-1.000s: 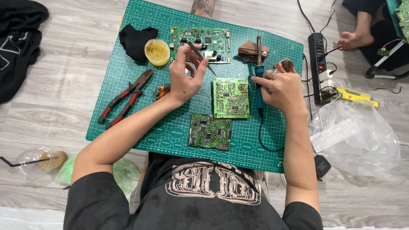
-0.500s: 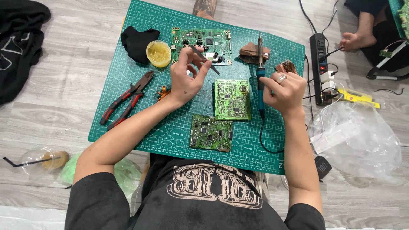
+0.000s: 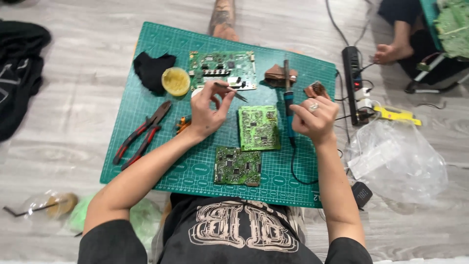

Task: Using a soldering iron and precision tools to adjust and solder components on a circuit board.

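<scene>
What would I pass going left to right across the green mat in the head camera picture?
Red-handled pliers → black cloth → yellow round tin → left hand holding tweezers → bright green circuit board → blue soldering iron → right hand.

floor (image 3: 73, 63): pale grey wood-look planks | light: even, soft | furniture: none in view
</scene>
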